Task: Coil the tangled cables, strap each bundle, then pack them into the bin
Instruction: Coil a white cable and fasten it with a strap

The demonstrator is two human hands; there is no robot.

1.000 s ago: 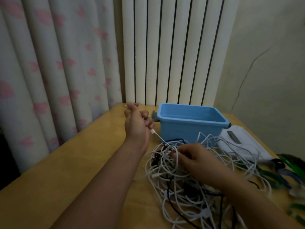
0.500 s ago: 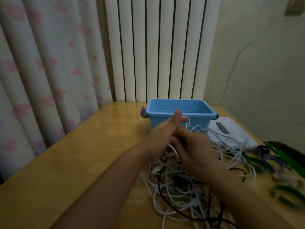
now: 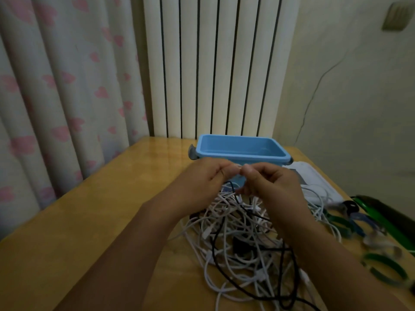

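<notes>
A: Wooden table (image 3: 94,225), heart-print curtain (image 3: 56,97) on the left, white radiator (image 3: 213,63) behind. Any change from half a second ago?

B: Yes. The left thumb was sticking up then; now both hands are level, fingertips meeting in front of the blue bin (image 3: 241,149). Left hand (image 3: 202,178) and right hand (image 3: 272,185) each pinch the same white cable; blurry, so I can't tell which strand.

A: Where's the cable pile?

B: The tangled cables (image 3: 242,239) lie on the table under the hands, white with a few black, just in front of the bin. The heap's long axis runs from the bin toward the camera. The bin's long side runs left-right, open top up.

A: Edges, free room?

B: Bare wood left of the pile to the table's edge. On the right, a white pouch (image 3: 314,182) and green straps (image 3: 381,268) crowd the right edge.
</notes>
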